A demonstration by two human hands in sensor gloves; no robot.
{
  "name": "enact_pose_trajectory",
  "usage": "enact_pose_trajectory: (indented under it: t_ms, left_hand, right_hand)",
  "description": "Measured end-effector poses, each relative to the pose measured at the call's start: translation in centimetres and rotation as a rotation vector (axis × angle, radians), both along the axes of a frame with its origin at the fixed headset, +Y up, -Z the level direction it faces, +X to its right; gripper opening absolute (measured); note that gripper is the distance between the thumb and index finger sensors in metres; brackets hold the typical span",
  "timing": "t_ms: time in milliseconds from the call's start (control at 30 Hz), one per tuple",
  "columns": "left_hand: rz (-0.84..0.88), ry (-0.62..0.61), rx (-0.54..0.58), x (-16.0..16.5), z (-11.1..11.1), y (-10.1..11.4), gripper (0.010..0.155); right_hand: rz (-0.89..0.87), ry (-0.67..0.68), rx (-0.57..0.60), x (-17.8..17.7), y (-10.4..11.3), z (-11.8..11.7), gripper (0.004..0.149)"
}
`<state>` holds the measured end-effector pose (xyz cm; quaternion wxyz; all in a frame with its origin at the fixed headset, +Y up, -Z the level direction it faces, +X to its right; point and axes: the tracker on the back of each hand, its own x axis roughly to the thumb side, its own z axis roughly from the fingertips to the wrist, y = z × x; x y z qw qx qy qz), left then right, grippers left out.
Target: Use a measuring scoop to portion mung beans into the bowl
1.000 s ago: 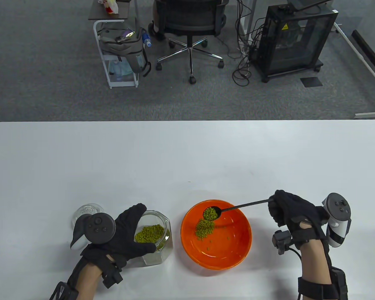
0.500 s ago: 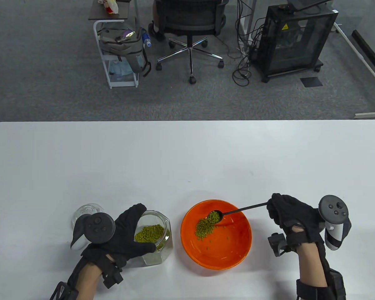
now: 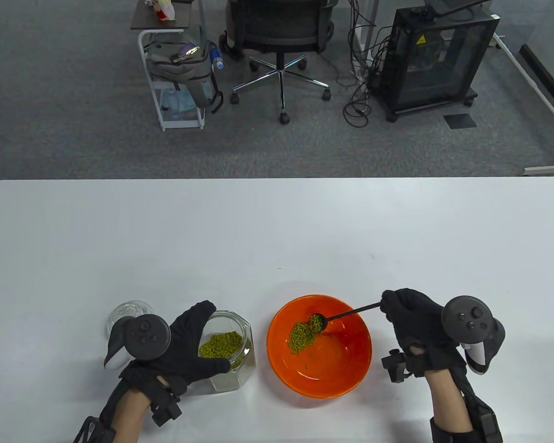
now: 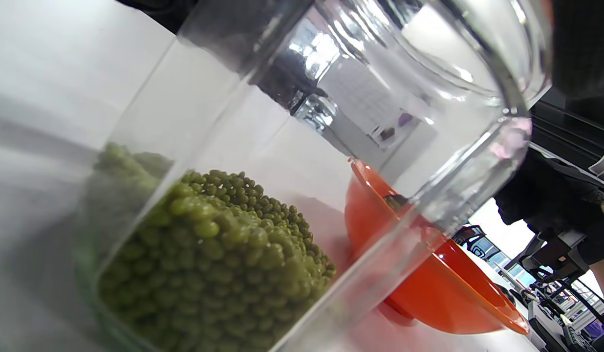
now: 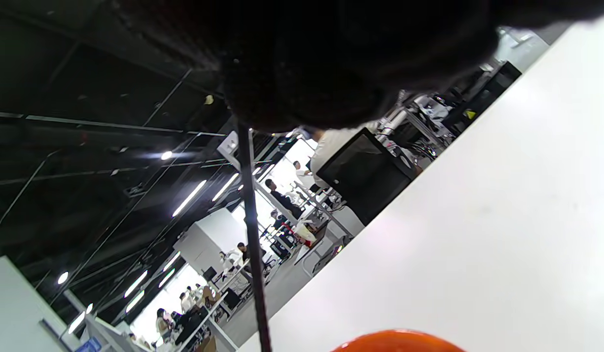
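An orange bowl [image 3: 346,369] sits near the table's front edge with a heap of green mung beans [image 3: 301,338] in its left half. My right hand [image 3: 413,323] grips the thin black handle of the measuring scoop [image 3: 317,321], whose head is tipped over the heap with beans sliding off it. In the right wrist view the handle [image 5: 250,234] runs down from my gloved fingers toward the bowl's rim [image 5: 395,342]. My left hand [image 3: 189,344] wraps around the glass jar [image 3: 233,364], which holds mung beans [image 4: 214,264] and leans toward the bowl [image 4: 443,293].
A round glass lid [image 3: 128,313] lies on the table left of the jar, partly behind the left tracker. An office chair [image 3: 279,41], a cart with a bag [image 3: 180,69] and a black cabinet [image 3: 436,60] stand on the floor beyond the table's far edge.
My right hand has moved left and rolled, tipping the scoop. The beans have poured from the scoop onto the heap in the bowl. The left hand and jar have not moved.
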<state>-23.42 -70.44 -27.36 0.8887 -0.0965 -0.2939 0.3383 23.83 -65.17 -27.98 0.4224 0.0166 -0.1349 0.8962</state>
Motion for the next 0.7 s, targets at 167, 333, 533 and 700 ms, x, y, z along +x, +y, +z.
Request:
enact_pose_trajectory:
  t_ms: [167,333,533,700]
  left_hand:
    - [-0.001,0.001,0.0,0.0,0.0,0.0,0.121]
    - [-0.005,0.001,0.002,0.0,0.0,0.0,0.121]
    - [-0.008,0.002,0.003,0.0,0.0,0.0,0.121]
    - [-0.008,0.002,0.003,0.0,0.0,0.0,0.121]
  right_hand:
    - [0.174,0.018,0.111,-1.8,1.0,0.9,0.043]
    - [0.34,0.084,0.247,-3.9,2.0,2.1,0.043]
    - [0.527,0.261,0.398,-6.3,2.8,3.8,0.043]
    - [0.677,0.316,0.522,-8.3,3.5,5.8,0.042]
